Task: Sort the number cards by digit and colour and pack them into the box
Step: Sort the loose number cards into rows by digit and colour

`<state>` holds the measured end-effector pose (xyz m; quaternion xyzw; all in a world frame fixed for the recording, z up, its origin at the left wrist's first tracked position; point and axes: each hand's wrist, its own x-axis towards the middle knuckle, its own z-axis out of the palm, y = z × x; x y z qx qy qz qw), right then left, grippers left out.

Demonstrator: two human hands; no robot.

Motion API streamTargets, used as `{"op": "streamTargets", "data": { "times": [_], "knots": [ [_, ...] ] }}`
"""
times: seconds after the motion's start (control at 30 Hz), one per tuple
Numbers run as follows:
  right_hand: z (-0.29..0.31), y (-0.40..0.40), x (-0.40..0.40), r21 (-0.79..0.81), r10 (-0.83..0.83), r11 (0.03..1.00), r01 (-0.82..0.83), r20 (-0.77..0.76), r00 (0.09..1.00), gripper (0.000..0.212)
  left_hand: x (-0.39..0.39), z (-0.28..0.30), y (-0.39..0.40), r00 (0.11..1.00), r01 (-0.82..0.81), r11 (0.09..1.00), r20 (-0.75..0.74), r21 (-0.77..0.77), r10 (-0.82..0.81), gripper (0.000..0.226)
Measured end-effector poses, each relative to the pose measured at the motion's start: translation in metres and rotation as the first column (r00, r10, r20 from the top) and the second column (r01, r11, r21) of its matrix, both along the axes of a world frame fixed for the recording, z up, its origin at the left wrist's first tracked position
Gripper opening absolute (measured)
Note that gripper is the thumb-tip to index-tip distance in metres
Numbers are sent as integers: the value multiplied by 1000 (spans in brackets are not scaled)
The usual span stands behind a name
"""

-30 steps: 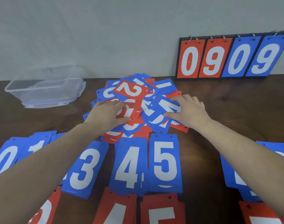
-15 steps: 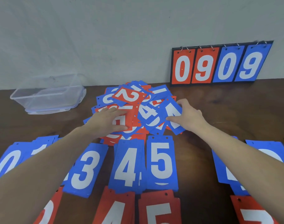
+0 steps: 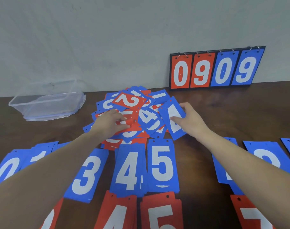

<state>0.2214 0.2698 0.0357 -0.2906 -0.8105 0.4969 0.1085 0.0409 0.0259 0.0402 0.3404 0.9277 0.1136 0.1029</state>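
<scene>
A mixed pile of red and blue number cards (image 3: 134,111) lies at the table's middle, a red 2 on top. My right hand (image 3: 188,121) pinches a blue card (image 3: 173,116) at the pile's right edge, thumb on its face, the card lifted off the heap. My left hand (image 3: 110,123) presses on red cards (image 3: 132,123) in the pile with bent fingers. Sorted stacks lie in front: blue 0 (image 3: 5,171), blue 3 (image 3: 87,174), blue 4 (image 3: 129,169), blue 5 (image 3: 162,164), then red 4 (image 3: 118,212) and red 5 (image 3: 162,214). The clear plastic box (image 3: 47,103) stands at the back left.
A flip scoreboard (image 3: 215,70) reading 0909 leans on the wall at the back right. More blue stacks (image 3: 266,156) and a red 7 (image 3: 251,214) lie at the right. Bare dark wood (image 3: 240,109) shows right of the pile.
My right hand has drawn a blue card out of the pile's right side and raised it. My left hand has shifted slightly on the red cards. The camera tilted down.
</scene>
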Motion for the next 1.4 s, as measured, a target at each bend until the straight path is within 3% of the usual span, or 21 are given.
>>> {"op": "streamTargets", "data": {
  "times": [0.13, 0.3, 0.5, 0.63, 0.77, 1.13, 1.23, 1.4],
  "knots": [
    [6, -4, 6, -13, 9, 1000, -10, -38, 999, 29, 9, 7, 0, 999, -21, 992, 43, 125, 15, 37],
    [14, -11, 10, -82, 5, 997, -8, -36, 999, 29, 28, 26, 4, 998, -47, 951, 44, 307, 36, 42],
    [24, -19, 25, -225, -44, 974, 27, -70, 997, 26, 59, 47, 6, 963, -159, 845, 270, 510, 19, 52],
    [25, -24, 43, -316, -66, 948, 47, -51, 997, 27, 78, 43, 3, 907, -283, 784, 419, 553, 32, 41],
    [26, -25, 64, -344, -64, 938, 49, -33, 997, 32, 100, 41, -6, 826, -342, 752, 562, 564, -46, 52],
    [23, -17, 132, -247, 45, 967, -55, -46, 998, 88, 143, 36, -1, 741, -374, 712, 653, 595, -156, 44],
    [20, -17, 143, -234, 23, 972, -31, -38, 999, 84, 152, 34, -1, 726, -387, 711, 670, 587, -158, 49],
    [17, -22, 149, -221, 2, 975, -7, -25, 1000, 58, 157, 33, -13, 704, -451, 682, 699, 576, -125, 45]
  ]
}}
